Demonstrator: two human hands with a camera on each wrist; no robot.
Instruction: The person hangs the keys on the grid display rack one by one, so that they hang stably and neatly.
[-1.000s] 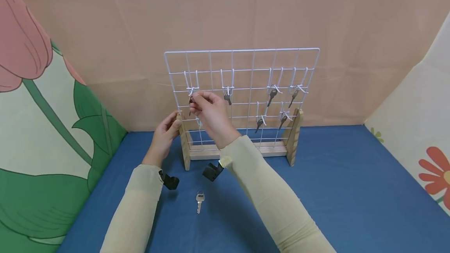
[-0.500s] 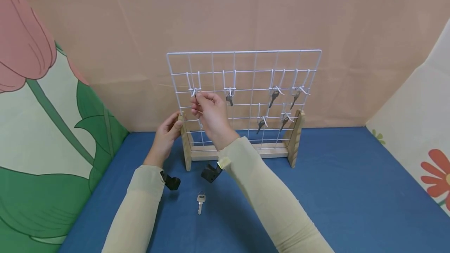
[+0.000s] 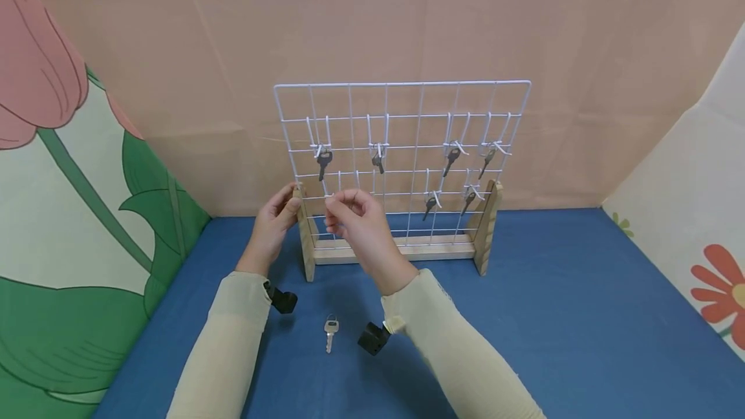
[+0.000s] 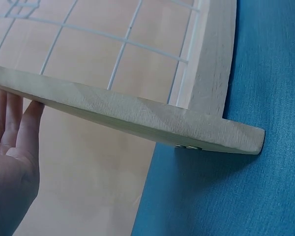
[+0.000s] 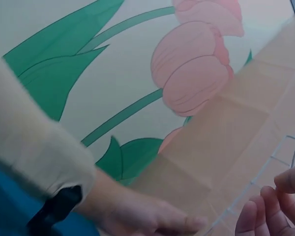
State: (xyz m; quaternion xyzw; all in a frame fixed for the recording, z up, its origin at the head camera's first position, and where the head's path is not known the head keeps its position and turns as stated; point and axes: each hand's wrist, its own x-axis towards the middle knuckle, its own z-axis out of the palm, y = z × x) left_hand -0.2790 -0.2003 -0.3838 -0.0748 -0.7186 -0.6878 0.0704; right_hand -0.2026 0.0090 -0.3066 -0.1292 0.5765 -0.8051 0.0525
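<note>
A white wire grid rack (image 3: 416,115) stands upright in a wooden frame with a bottom bar (image 3: 433,251). My left hand (image 3: 270,228) holds the frame's left wooden post (image 3: 305,238), thumb in front; the left wrist view shows fingers against this post (image 4: 137,110). My right hand (image 3: 363,228) is in front of the grid's lower left, fingers loosely bent, with nothing visible in them. Above it, a dark key (image 3: 324,161) hangs from the upper left hook. Another key (image 3: 377,160) hangs to its right. A silver key (image 3: 331,328) with a small ring lies on the blue cloth.
Several more keys hang at the rack's right, among them an upper key (image 3: 451,159) and a lower key (image 3: 430,204). Lower left hooks (image 3: 348,180) sit partly behind my right hand. Blue cloth (image 3: 582,302) covers the table. A brown backdrop (image 3: 372,18) rises behind.
My right hand has let go of the dark key, which now hangs on the upper left hook. The hand has moved down and back toward me. The left hand stays on the post.
</note>
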